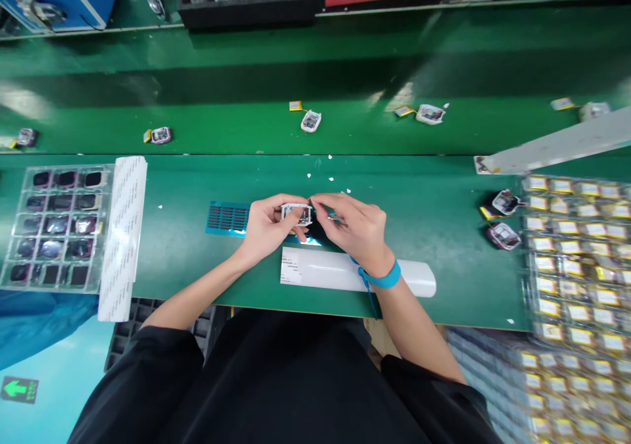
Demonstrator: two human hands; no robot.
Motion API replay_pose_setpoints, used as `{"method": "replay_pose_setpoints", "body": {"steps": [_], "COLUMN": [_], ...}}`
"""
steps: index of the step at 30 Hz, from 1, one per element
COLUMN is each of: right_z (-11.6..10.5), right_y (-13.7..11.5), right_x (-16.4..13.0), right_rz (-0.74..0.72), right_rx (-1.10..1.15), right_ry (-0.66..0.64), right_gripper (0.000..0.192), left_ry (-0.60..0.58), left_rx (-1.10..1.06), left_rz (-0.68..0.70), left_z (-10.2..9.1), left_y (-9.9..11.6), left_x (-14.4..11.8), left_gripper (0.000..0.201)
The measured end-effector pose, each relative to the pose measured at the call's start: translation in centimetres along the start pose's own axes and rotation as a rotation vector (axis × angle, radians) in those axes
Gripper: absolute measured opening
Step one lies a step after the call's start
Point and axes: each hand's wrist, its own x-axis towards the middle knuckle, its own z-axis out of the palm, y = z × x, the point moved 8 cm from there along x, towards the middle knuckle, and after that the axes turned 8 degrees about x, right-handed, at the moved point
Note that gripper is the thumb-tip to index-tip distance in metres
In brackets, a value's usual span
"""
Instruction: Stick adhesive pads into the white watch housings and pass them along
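My left hand (269, 227) is closed on a small white watch case (297, 214) with its electronics exposed, the thumb lying across it. At the case's right edge, my right hand (352, 223) has thumb and forefinger pinched together. Whatever sits between those fingertips is too small to name. A blue wrist strap (382, 277) circles my right wrist. Under my hands lies a blue sheet with rows of black strips (227, 218). Nearer to me rests a white release-paper strip (335, 270), partly beneath my right wrist.
Several opened watch cases with yellow batteries lie along the back strip, one being a white case (310, 122). A clear tray of watch faces (59, 227) stands left, a battery tray (572, 260) right. Two dark cases (503, 236) sit beside it. A white bar (557, 143) juts in.
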Motion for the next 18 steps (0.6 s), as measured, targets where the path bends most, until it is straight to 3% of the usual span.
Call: {"method": "replay_pose_setpoints", "body": {"steps": [4,8,18], "right_z": [-0.2,0.8,0.9], "right_y": [0.7,0.5,-1.0], "right_x": [0.1,-0.2,-0.7], "right_rz": [0.074,-0.016,-0.158], "right_rx": [-0.037,-0.013,-0.167], "right_ry": [0.014,-0.152,-0.181], "right_gripper": [0.025,0.026,0.044], "left_ry": [0.022,0.012,0.028], "left_rx": [-0.028,0.011,0.023], "left_rz": [-0.035,-0.023,0.080], "left_z": [0.1,0.0,0.2], "left_y": [-0.2,-0.3,-0.6], "left_x": [0.0,0.1,0.1], "left_gripper": [0.023,0.025,0.023]}}
